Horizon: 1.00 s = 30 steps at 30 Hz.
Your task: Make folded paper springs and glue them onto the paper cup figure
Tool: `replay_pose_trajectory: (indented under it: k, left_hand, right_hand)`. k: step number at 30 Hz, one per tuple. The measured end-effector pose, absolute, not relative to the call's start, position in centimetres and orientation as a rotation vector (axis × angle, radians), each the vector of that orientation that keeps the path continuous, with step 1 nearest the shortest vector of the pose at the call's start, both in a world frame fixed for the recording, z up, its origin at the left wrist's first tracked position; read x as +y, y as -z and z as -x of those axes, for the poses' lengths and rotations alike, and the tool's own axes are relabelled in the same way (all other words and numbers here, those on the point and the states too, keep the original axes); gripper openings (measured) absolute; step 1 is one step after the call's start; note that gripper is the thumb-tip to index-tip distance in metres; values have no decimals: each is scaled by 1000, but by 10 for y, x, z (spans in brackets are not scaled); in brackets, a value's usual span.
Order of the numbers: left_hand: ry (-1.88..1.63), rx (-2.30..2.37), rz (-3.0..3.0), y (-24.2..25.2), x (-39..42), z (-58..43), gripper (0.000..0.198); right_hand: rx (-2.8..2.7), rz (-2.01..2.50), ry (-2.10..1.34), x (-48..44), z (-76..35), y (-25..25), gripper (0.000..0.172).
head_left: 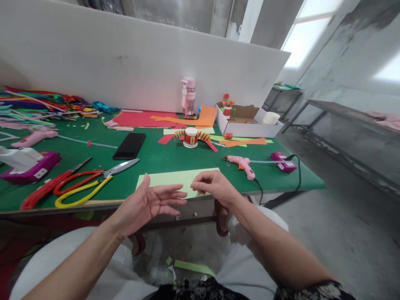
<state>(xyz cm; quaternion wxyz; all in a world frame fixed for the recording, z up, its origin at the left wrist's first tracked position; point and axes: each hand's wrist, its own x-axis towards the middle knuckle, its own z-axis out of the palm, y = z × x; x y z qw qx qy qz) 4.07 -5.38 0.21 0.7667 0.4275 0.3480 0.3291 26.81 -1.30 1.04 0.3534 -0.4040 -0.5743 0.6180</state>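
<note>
My left hand is open, palm turned up and fingers spread, over the front edge of the table. To its right, my right hand is closed in a pinch; anything between its fingertips is too small or hidden to make out. Under both hands lies a pale green sheet of paper, partly covered by them. Beyond it stands a small red and white paper cup with accordion-folded orange paper strips at its sides. A pink glue gun rests right of the sheet.
Left on the green table are scissors, a red-handled tool, a black phone, another pink glue gun and pipe cleaners. Behind are red paper, a pink bottle and a white box.
</note>
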Motion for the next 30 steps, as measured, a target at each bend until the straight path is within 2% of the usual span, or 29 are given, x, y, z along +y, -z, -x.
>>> replay_pose_trajectory:
  k: [5,8,10,12,13,14,16,17,19,20,23,25,28,30]
  left_hand:
    - [-797,876,-1075,-8,-53,-18,87]
    - [-985,1038,-1213,-9,-51,12,64]
    - [-1145,1168,-1314,-9,-50,32,41]
    - [-1222,1285,-1466,-8,-50,46,33]
    - [-1209,1330,-1583,-7,-51,49,31]
    - [-1162,1368,-1720,-6,-52,50,28]
    - [-1002,1392,-2016,-1,-52,46,42]
    - [-915,1366,-2158,2,-52,42,52]
    - [-765,1275,-2386,14,-51,32,60]
    - [-695,1224,-2471,20,-49,27,63]
    - [-555,1176,-2629,40,-44,13,66]
    - [-528,1210,-2667,49,-40,8,60]
    - [-538,1255,-2663,52,-35,8,52]
    - [-568,1253,-2610,47,-33,11,49]
  right_hand:
    - [-1695,892,-1748,-40,-282,-16,33]
    - [-2086,809,-1882,-74,-275,7,35]
    - [-2416,888,-1594,-94,-266,32,32]
    - [-2707,1049,-1120,-107,-258,52,27]
    - [-2806,1025,-955,-111,-255,59,14]
    - [-2891,979,-824,-113,-253,62,12]
    - [-3003,869,-735,-112,-253,57,38]
    - [-3028,857,-744,-110,-255,51,38]
    - [-2998,897,-794,-103,-258,36,21]
    - [-2949,903,-815,-98,-260,27,18]
    - [-2742,775,-805,-75,-270,9,21]
    - [-2624,776,-710,-53,-279,3,29]
    - [-2580,920,-551,-23,-297,4,78]
    - [-2588,1021,-549,-10,-307,6,96]
